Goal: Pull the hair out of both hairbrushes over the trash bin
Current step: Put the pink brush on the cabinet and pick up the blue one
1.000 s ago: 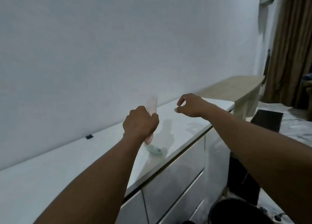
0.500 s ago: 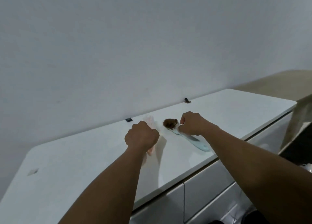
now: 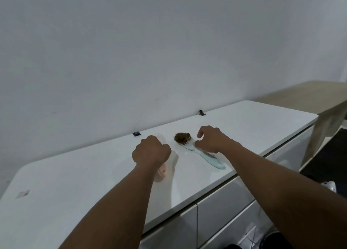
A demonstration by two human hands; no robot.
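Observation:
A pink hairbrush [image 3: 161,169] is gripped by its handle in my left hand [image 3: 151,152], just above the white cabinet top [image 3: 93,173]; its bristle head shows past my knuckles and looks free of hair. A light blue hairbrush [image 3: 208,157] lies on the cabinet top to the right, its head covered by a brown clump of hair [image 3: 182,137]. My right hand [image 3: 211,139] hovers over the blue brush's neck, fingers curled and touching it near the bristles; no firm grip shows. A dark bin rim [image 3: 270,241] peeks in at the bottom right.
A plain white wall rises behind the cabinet. Two small black clips [image 3: 136,133] [image 3: 201,113] sit along the cabinet's back edge. White drawer fronts [image 3: 225,211] run below. A beige bench [image 3: 308,96] stands at the far right, with dark floor beside it.
The view swung left from the bin side to the cabinet top. My left hand lowered the pink brush toward the surface. My right hand came down onto the blue brush.

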